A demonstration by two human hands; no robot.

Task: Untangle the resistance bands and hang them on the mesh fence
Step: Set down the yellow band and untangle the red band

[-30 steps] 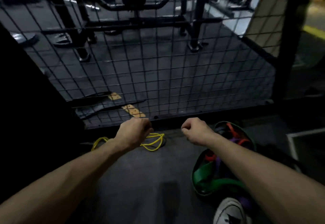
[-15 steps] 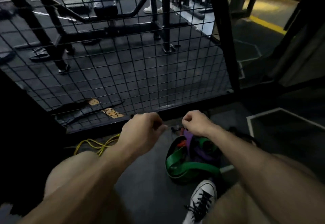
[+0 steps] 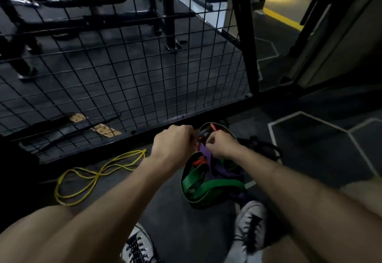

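Observation:
A tangled heap of resistance bands lies on the dark floor: a wide green band (image 3: pixel 208 186), a purple band (image 3: pixel 206 152) and a thin red band (image 3: pixel 199 161). My right hand (image 3: pixel 220 144) pinches the purple band at the top of the heap. My left hand (image 3: pixel 173 142) is curled over the heap's left edge, and what its fingers hold is hidden. A thin yellow band (image 3: pixel 93 177) lies loose on the floor to the left. The black mesh fence (image 3: pixel 128 72) stands just behind the heap.
My two white sneakers (image 3: pixel 250 221) stand just in front of the heap, my knees at both sides. A thick black fence post (image 3: pixel 245 35) rises right of the mesh. Gym machines stand beyond the fence. White hexagon lines mark the floor at right.
I have crouched lower and the view has swung right. Both hands moved from over the yellow band to the coloured heap, and the right hand took hold of the purple band.

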